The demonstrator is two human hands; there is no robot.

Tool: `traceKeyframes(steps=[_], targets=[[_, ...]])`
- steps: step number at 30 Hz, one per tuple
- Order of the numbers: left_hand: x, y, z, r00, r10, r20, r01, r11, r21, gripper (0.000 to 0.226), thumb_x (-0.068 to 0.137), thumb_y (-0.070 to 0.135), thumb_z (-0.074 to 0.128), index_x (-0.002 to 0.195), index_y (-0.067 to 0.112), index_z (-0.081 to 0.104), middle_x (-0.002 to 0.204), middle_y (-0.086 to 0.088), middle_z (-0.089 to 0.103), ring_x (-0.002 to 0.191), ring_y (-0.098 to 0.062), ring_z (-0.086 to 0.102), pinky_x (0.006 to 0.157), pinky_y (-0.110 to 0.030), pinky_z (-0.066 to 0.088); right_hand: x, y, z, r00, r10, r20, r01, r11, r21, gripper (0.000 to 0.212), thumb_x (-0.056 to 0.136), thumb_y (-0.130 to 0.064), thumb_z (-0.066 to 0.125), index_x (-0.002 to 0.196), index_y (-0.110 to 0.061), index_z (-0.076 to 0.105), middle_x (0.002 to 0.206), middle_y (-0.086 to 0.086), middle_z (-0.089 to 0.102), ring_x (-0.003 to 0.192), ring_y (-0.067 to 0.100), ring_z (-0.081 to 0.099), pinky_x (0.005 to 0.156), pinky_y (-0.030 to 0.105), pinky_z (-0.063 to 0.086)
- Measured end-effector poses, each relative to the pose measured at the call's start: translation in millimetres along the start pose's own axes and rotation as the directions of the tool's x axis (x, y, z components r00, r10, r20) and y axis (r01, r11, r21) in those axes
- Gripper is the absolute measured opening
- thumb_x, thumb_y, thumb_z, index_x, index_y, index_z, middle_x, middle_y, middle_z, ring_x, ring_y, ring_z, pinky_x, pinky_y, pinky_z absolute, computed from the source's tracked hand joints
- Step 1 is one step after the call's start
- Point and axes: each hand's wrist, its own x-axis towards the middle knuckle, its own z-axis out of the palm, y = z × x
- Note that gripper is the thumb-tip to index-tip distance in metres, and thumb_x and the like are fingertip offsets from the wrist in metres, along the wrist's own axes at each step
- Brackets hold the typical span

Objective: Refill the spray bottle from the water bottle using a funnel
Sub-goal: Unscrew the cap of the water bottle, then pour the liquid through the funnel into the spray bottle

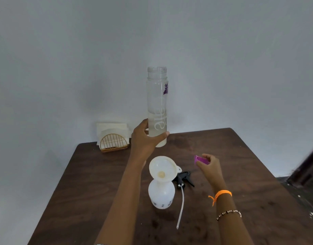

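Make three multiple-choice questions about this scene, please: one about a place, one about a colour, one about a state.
1. Where does the funnel sit?
A. In the spray bottle's neck
B. On the napkin holder
C. In the right hand

2. What colour is the cap held by the right hand?
A. Orange
B. Purple
C. Black

3. How is the water bottle?
A. Capped, lying down
B. Tipped over the funnel
C. Uncapped, upright in the left hand

Answers: 1 A, the funnel stands on the bottle's neck; 2 B, the cap shows purple; 3 C, the open mouth points up.
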Motion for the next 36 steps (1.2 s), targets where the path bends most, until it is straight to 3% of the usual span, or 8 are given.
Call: traceKeyframes(steps=[3,8,20,23,26,30,33,36], targets=[[-1,-2,2,1.000,-0.012,0.013,0.012,1.000,-0.005,0.050,0.066,0.030,0.083,0.110,0.024,0.061,0.099,0.013,0.065,0.091,0.001,0.059,0.072,-0.018,0.048,3,37,3,0.986,0.115,0.117,-0.076,0.952,-0.296,0.046,0.069,-0.008,0.076,0.110,0.001,0.059,0.115,0.018,0.048,0.095,0.027,0.055,0.082,0.028,0.046],[-2,-4,3,1.000,-0.017,0.026,0.017,1.000,-0.005,0.047,0.066,0.028,0.083,0.108,0.025,0.061,0.094,0.019,0.064,0.087,0.005,0.058,0.066,-0.011,0.044,-2,63,1,0.920,0.258,0.295,-0.042,0.814,-0.579,0.056,0.059,-0.010,0.082,0.109,-0.005,0.058,0.118,0.016,0.052,0.103,0.027,0.054,0.074,0.026,0.042],[-3,-3,3,0.999,-0.014,0.042,0.014,1.000,-0.004,0.048,0.068,0.027,0.082,0.109,0.025,0.059,0.094,0.020,0.061,0.087,0.003,0.056,0.064,-0.011,0.041,-10,57,8,0.926,0.264,0.269,-0.043,0.785,-0.618,0.062,0.062,-0.023,0.084,0.114,-0.010,0.052,0.123,0.014,0.047,0.113,0.030,0.048,0.095,0.037,0.044],[-3,-3,4,0.999,-0.016,0.045,0.016,1.000,-0.013,0.050,0.067,0.028,0.082,0.112,0.024,0.059,0.099,0.015,0.062,0.090,0.000,0.057,0.066,-0.012,0.042,-3,22,2,0.951,0.156,0.266,0.012,0.843,-0.537,0.052,0.068,-0.024,0.079,0.111,-0.008,0.056,0.121,0.015,0.051,0.107,0.027,0.052,0.089,0.036,0.046],[-3,-4,2,0.999,-0.020,0.047,0.021,0.999,-0.030,0.050,0.067,0.027,0.083,0.110,0.025,0.059,0.098,0.017,0.062,0.090,0.002,0.057,0.066,-0.012,0.043,-8,-45,-6,0.960,-0.077,0.268,0.158,0.943,-0.293,0.038,0.078,-0.023,0.072,0.110,-0.010,0.058,0.116,0.009,0.056,0.100,0.018,0.053,0.080,0.028,0.042],[-4,-5,2,0.999,-0.005,0.044,0.006,0.999,-0.038,0.052,0.066,0.028,0.084,0.112,0.025,0.059,0.102,0.012,0.065,0.094,-0.002,0.060,0.073,-0.018,0.050,-31,-131,-14,0.917,-0.338,0.212,0.326,0.941,0.088,0.027,0.085,-0.026,0.065,0.109,-0.017,0.058,0.105,-0.001,0.061,0.089,0.008,0.058,0.065,0.011,0.046],[-4,-5,2,0.999,0.000,0.036,0.000,1.000,-0.013,0.059,0.065,0.032,0.083,0.117,0.026,0.056,0.108,0.011,0.063,0.097,-0.006,0.059,0.079,-0.022,0.051,-43,-172,-12,0.863,-0.454,0.220,0.412,0.886,0.212,0.036,0.085,-0.027,0.065,0.118,-0.018,0.054,0.107,-0.004,0.061,0.097,0.005,0.059,0.074,0.007,0.046],[-4,-6,1,0.999,0.010,0.053,-0.008,0.999,-0.031,0.061,0.065,0.032,0.084,0.118,0.025,0.057,0.112,0.006,0.065,0.100,-0.011,0.062,0.082,-0.027,0.054,-44,-195,-1,0.834,-0.493,0.248,0.431,0.862,0.266,0.051,0.081,-0.025,0.069,0.127,-0.017,0.049,0.117,-0.001,0.061,0.108,0.009,0.058,0.091,0.020,0.047]])
